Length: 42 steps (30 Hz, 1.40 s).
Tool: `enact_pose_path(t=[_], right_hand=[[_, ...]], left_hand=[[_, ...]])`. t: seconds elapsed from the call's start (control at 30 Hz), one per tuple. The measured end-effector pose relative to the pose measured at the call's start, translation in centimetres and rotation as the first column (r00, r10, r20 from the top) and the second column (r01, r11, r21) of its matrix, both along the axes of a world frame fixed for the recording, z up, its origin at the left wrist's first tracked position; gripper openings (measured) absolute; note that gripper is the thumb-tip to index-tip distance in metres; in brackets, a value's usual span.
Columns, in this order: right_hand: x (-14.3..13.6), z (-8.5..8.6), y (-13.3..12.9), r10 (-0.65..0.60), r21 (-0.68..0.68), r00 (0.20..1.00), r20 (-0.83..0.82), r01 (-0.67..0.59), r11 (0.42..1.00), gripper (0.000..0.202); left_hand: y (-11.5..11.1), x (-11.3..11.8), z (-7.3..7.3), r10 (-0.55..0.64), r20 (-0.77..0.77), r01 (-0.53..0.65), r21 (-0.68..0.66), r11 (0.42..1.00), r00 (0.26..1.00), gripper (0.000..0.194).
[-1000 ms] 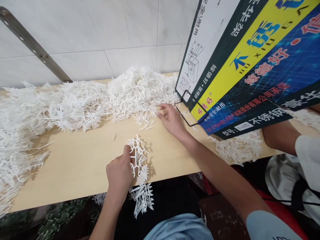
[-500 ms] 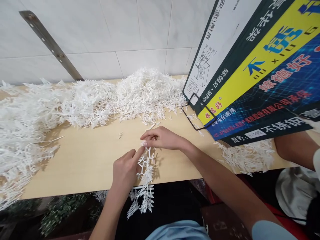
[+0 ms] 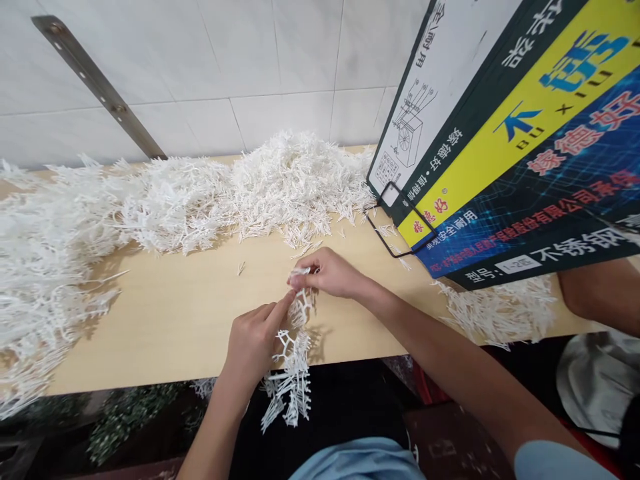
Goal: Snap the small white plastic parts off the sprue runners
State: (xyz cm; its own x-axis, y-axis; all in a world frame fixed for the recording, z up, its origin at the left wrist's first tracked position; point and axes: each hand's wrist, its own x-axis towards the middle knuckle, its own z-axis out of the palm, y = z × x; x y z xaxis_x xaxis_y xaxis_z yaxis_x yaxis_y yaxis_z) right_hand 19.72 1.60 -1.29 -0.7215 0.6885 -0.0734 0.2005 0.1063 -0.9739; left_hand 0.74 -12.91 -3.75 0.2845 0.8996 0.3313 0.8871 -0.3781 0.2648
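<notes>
My right hand (image 3: pixel 330 272) pinches a small white plastic piece (image 3: pixel 301 271) between thumb and fingers, just above the wooden board. My left hand (image 3: pixel 257 337) is closed, its index finger stretched up to the right fingertips. A branching white plastic sprig (image 3: pixel 295 350) runs from the fingertips down beside my left hand and over the board's front edge above my lap. My left fingers appear curled around its near side, but the thumb is mostly hidden. Beyond both hands lies a heap of loose white plastic pieces (image 3: pixel 300 183).
More white sprigs (image 3: pixel 55 260) cover the left of the wooden board (image 3: pixel 175 320). A large printed carton (image 3: pixel 500 160) stands at the right, with a black wire frame (image 3: pixel 400 223) at its corner. Another person's arm (image 3: pixel 600 293) shows behind the carton, near a smaller pile (image 3: pixel 505 310).
My right hand has turned up a little, and a white piece now shows between its fingertips. Both hands and the sprig have shifted slightly to the right.
</notes>
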Motion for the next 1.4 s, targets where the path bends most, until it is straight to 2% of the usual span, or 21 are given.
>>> enact_pose_path(t=[0.07, 0.17, 0.3, 0.37, 0.47, 0.5, 0.57, 0.63, 0.67, 0.73, 0.8, 0.9, 0.97, 1.0, 1.07, 1.13, 1.2, 1.27, 1.33, 1.37, 1.4], right_hand=[[-0.5, -0.1, -0.2, -0.145, -0.003, 0.989, -0.023, 0.145, 0.989, 0.028], [-1.3, -0.3, -0.6, -0.334, -0.043, 0.941, -0.050, 0.332, 0.942, 0.025], [-1.9, -1.1, -0.6, -0.501, -0.183, 0.855, -0.135, 0.475, 0.861, 0.023], [-1.5, -1.5, 0.2, -0.581, -0.254, 0.791, -0.189, 0.532, 0.808, 0.025], [-0.5, -1.8, 2.0, -0.689, -0.304, 0.677, -0.260, 0.620, 0.724, 0.033], [-0.2, -1.8, 2.4, -0.685, -0.287, 0.675, -0.274, 0.622, 0.728, 0.035], [0.1, -1.7, 2.6, -0.594, -0.169, 0.758, -0.270, 0.570, 0.804, 0.036], [0.1, -1.5, 2.1, -0.457, 0.071, 0.862, -0.217, 0.481, 0.874, 0.031], [0.0, -1.4, 1.7, -0.396, 0.220, 0.900, -0.180, 0.430, 0.876, 0.029], [-0.2, -1.1, 0.9, -0.304, 0.498, 0.947, -0.104, 0.314, 0.808, 0.031], [0.0, -0.7, 0.4, -0.229, 0.672, 0.973, -0.017, 0.180, 0.718, 0.029], [0.5, -0.4, 0.3, -0.141, 0.758, 0.983, 0.121, 0.000, 0.652, 0.020], [0.6, -0.4, 0.2, -0.080, 0.754, 0.985, 0.152, -0.063, 0.654, 0.013], [0.5, -0.6, 0.0, -0.059, 0.737, 0.990, 0.129, -0.056, 0.674, 0.010], [-0.1, -0.9, -0.3, -0.085, 0.656, 0.996, -0.011, 0.071, 0.752, 0.011], [-0.7, -1.3, -0.3, -0.217, 0.498, 0.954, -0.204, 0.292, 0.817, 0.013], [-0.9, -1.6, 0.3, -0.385, 0.326, 0.862, -0.329, 0.487, 0.810, 0.012], [-0.4, -1.5, 1.6, -0.562, 0.202, 0.729, -0.390, 0.663, 0.721, 0.021], [0.7, -1.3, 3.1, -0.720, 0.117, 0.530, -0.448, 0.833, 0.541, 0.029], [1.3, -1.1, 3.7, -0.750, 0.104, 0.455, -0.480, 0.878, 0.467, 0.031], [1.8, -0.9, 4.0, -0.738, 0.134, 0.463, -0.492, 0.877, 0.461, 0.029]], left_hand=[[0.1, 0.0, -0.1, 0.007, 0.001, -0.007, -0.064, 0.998, 1.000, 0.068], [0.4, 0.1, 0.0, 0.030, -0.006, -0.030, -0.140, 0.990, 1.000, 0.052], [0.8, 0.2, 0.4, 0.072, -0.009, -0.073, -0.195, 0.978, 0.997, 0.041], [0.6, 0.1, 0.5, 0.071, -0.032, -0.076, -0.211, 0.975, 0.997, 0.040], [0.1, -0.1, 0.5, 0.047, -0.036, -0.054, -0.237, 0.970, 0.998, 0.051], [0.0, -0.2, 0.5, 0.050, -0.030, -0.056, -0.252, 0.966, 0.998, 0.053], [-0.2, -0.1, 0.5, 0.066, -0.033, -0.073, -0.290, 0.954, 0.997, 0.054], [-0.1, 0.0, 0.6, 0.076, -0.062, -0.092, -0.312, 0.946, 0.995, 0.051], [-0.1, 0.1, 0.7, 0.079, -0.082, -0.101, -0.314, 0.944, 0.994, 0.051], [0.1, 0.2, 0.7, 0.082, -0.113, -0.113, -0.308, 0.945, 0.990, 0.049], [0.1, 0.3, 0.8, 0.080, -0.126, -0.115, -0.300, 0.947, 0.989, 0.047], [-0.1, 0.4, 0.9, 0.073, -0.134, -0.111, -0.302, 0.947, 0.988, 0.046], [-0.1, 0.4, 0.9, 0.071, -0.136, -0.110, -0.309, 0.945, 0.988, 0.043], [-0.1, 0.3, 0.9, 0.070, -0.137, -0.110, -0.315, 0.943, 0.988, 0.042], [0.0, 0.3, 0.8, 0.072, -0.132, -0.112, -0.322, 0.940, 0.989, 0.038], [0.2, 0.3, 0.7, 0.081, -0.114, -0.113, -0.311, 0.944, 0.990, 0.034], [0.3, 0.3, 0.7, 0.091, -0.096, -0.116, -0.292, 0.950, 0.991, 0.030], [0.3, 0.3, 0.7, 0.090, -0.094, -0.114, -0.293, 0.949, 0.991, 0.029], [0.1, 0.3, 0.8, 0.067, -0.090, -0.092, -0.310, 0.946, 0.994, 0.033], [0.0, 0.3, 0.8, 0.050, -0.086, -0.075, -0.320, 0.944, 0.995, 0.035], [-0.1, 0.3, 0.8, 0.040, -0.086, -0.066, -0.326, 0.943, 0.996, 0.036]])
